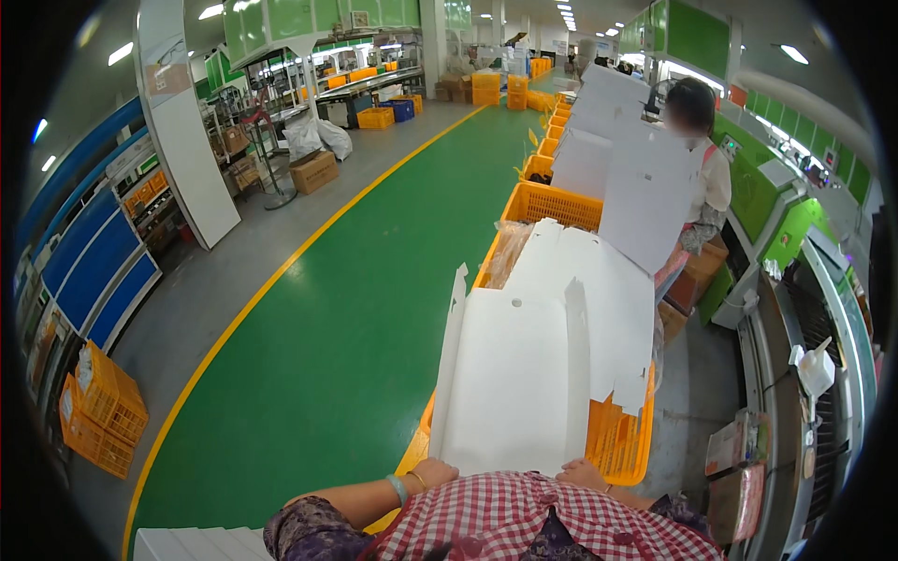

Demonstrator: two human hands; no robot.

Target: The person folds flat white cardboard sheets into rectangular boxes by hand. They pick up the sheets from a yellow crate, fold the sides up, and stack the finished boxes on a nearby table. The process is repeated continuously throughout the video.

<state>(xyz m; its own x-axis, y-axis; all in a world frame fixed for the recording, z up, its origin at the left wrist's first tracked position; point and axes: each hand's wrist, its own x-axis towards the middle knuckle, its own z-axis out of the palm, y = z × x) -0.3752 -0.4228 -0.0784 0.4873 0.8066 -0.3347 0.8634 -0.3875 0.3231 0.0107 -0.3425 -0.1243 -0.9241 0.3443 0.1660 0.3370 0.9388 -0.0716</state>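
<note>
A large white die-cut sheet, like card or thin plastic board, lies in front of me with its two long side flaps folded up. A small hole shows near its far end. My left hand is closed at the sheet's near left corner, with a bracelet on the wrist. At the near right corner my right hand is closed too, its fingers partly hidden. Under the far and right part of the folded sheet lies another flat white sheet with notched edges. Yellow plastic crates stand beneath both.
Farther along, tall white boards lean over a row of yellow crates. A person stands behind them at right, beside a green machine. A green walkway with a yellow line runs at left. White sheets sit at my lower left.
</note>
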